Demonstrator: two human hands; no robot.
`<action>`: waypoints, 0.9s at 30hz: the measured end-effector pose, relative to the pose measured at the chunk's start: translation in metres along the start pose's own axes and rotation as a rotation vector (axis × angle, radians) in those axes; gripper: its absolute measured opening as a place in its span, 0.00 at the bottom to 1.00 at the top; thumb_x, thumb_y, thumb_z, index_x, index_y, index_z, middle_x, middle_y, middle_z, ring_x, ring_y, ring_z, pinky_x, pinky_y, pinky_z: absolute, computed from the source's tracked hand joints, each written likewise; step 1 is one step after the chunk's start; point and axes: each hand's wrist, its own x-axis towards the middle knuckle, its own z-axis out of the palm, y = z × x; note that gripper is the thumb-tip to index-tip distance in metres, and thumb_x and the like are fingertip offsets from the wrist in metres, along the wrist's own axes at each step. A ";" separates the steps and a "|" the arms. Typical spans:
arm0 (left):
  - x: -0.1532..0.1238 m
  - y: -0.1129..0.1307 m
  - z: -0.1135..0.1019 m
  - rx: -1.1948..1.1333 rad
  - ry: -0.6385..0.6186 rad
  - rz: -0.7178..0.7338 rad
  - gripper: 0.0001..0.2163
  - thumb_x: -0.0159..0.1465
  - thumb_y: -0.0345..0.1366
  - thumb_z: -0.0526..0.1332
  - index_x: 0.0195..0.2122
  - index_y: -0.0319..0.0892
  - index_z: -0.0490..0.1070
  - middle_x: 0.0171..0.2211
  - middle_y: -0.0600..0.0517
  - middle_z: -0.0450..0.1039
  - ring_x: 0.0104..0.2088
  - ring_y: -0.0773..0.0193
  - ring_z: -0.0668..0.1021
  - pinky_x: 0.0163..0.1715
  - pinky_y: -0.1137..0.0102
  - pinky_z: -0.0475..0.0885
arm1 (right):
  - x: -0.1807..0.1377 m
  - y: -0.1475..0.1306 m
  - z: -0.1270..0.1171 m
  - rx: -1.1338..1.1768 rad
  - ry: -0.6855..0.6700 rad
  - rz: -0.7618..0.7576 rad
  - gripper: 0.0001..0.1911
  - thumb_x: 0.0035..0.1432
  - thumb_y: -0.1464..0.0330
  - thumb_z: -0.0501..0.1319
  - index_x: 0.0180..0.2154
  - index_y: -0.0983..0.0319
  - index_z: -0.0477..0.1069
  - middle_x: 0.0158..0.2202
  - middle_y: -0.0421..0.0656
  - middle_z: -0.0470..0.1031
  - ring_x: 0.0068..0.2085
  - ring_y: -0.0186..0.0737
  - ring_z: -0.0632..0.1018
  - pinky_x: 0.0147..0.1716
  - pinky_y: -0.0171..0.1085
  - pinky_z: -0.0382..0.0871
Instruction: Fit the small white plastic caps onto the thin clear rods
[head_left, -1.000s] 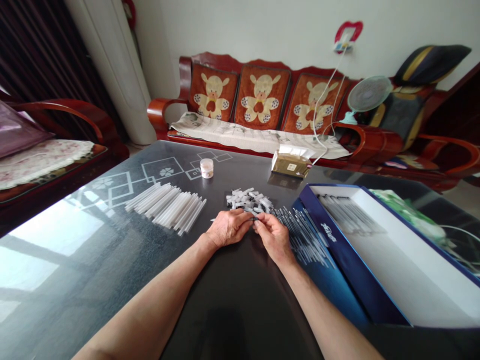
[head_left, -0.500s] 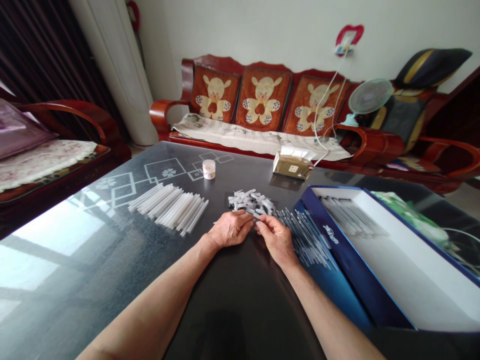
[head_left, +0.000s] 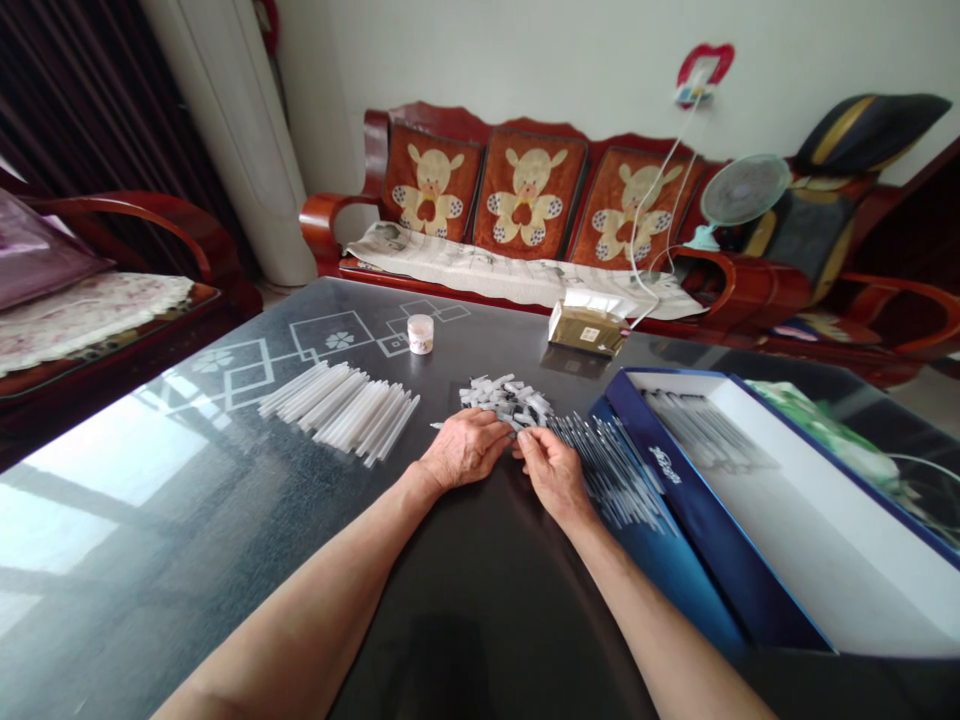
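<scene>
My left hand (head_left: 463, 452) rests on the dark glass table with its fingers curled round a thin white tube, whose tip pokes out to the left. My right hand (head_left: 547, 468) meets it fingertip to fingertip in a pinch on the tube's other end. Just beyond both hands lies a small heap of short grey-white caps (head_left: 504, 396). A spread of thin clear rods (head_left: 600, 455) lies right of my right hand. A row of white tubes (head_left: 341, 404) lies to the left.
An open blue box (head_left: 757, 505) with a white inside holds more rods at the right. A small white jar (head_left: 420, 334) and a tissue box (head_left: 587, 325) stand farther back. A red wooden sofa, a fan and chairs ring the table (head_left: 187, 520).
The hands have stayed together at the same spot, fingers shifting slightly on the tube. The camera has tilted a little.
</scene>
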 end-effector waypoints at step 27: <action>-0.003 0.002 0.012 0.148 -0.019 -0.062 0.13 0.70 0.35 0.48 0.35 0.39 0.71 0.30 0.48 0.71 0.33 0.62 0.74 0.39 0.67 0.71 | 0.009 0.004 0.000 -0.080 0.000 -0.148 0.10 0.55 0.62 0.59 0.35 0.58 0.75 0.26 0.42 0.76 0.26 0.40 0.77 0.25 0.37 0.74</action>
